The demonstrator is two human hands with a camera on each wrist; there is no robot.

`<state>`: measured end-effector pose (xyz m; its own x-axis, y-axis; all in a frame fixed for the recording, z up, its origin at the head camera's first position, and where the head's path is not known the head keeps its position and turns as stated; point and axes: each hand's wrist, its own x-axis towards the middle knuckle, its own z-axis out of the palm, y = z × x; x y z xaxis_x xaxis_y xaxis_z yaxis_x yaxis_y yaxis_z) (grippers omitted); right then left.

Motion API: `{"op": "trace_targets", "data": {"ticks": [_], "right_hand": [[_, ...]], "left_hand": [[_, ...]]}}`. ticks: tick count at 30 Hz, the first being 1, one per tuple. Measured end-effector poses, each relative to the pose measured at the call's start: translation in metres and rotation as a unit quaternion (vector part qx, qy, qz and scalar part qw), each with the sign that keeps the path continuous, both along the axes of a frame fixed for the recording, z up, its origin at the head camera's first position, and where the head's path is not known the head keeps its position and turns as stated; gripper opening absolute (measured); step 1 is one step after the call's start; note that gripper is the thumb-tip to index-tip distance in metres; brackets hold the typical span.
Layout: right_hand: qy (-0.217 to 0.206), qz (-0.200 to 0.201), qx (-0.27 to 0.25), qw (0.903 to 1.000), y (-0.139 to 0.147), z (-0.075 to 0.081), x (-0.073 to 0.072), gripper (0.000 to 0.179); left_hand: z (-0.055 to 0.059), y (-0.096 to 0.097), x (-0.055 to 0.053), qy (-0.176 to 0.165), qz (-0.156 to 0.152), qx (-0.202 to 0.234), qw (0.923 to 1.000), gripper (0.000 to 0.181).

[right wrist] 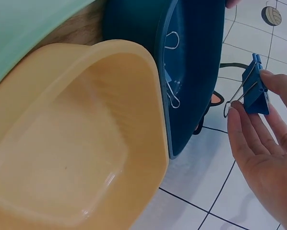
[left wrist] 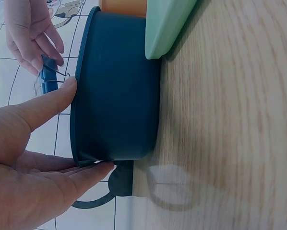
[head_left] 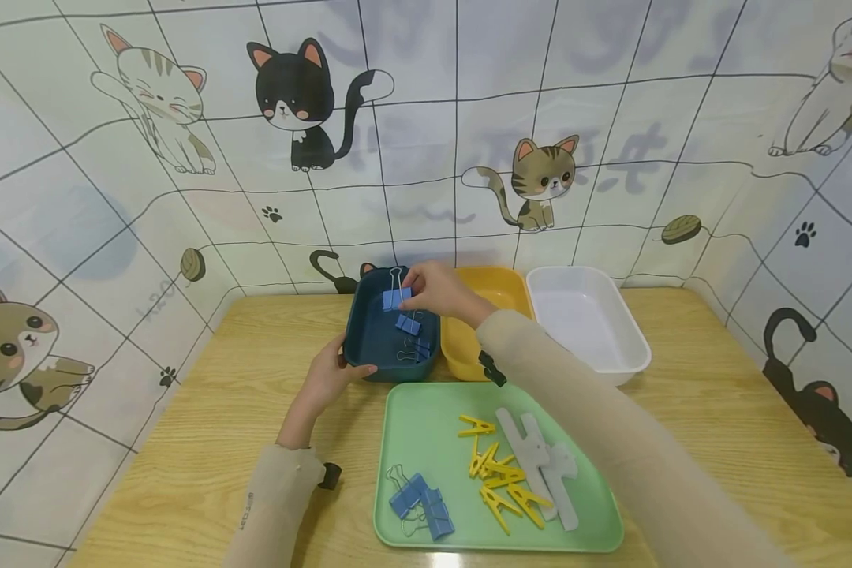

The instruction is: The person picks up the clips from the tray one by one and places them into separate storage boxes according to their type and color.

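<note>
My right hand (head_left: 440, 292) pinches a blue binder clip (head_left: 396, 299) above the dark blue bin (head_left: 358, 315). In the right wrist view the clip (right wrist: 256, 88) sits between thumb and fingertips, its wire handles sticking out. My left hand (head_left: 330, 375) grips the near left corner of that bin, thumb at the front and fingers along the left side. Inside the bin lie other blue binder clips (head_left: 408, 324). More blue binder clips (head_left: 436, 513) rest on the green tray (head_left: 426, 410), at its near left.
Yellow clothespins (head_left: 504, 473) and white clips with long handles (head_left: 564, 505) share the tray. A yellow bin (head_left: 461, 363) adjoins the dark blue one, with a white bin (head_left: 635, 347) to its right. Behind the wooden table (head_left: 277, 339) hangs a cat-print backdrop (head_left: 426, 142).
</note>
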<state>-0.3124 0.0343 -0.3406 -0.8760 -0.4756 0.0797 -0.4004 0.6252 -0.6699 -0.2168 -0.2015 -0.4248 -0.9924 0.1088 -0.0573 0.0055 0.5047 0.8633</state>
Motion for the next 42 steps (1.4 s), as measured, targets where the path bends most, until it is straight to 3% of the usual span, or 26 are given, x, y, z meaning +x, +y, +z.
{"op": "trace_targets", "data": {"ticks": [33,42], "right_hand": [[-0.004,0.01,0.055,0.9984,-0.02,-0.015,0.0,0.029],[-0.017,0.009,0.047,0.9987,-0.02,-0.015,-0.002,0.037]], "left_hand": [[0.0,0.0,-0.001,-0.005,0.009,-0.011,0.9999,0.082],[-0.001,-0.001,-0.001,-0.005,0.004,-0.006,1.0,0.083]]}}
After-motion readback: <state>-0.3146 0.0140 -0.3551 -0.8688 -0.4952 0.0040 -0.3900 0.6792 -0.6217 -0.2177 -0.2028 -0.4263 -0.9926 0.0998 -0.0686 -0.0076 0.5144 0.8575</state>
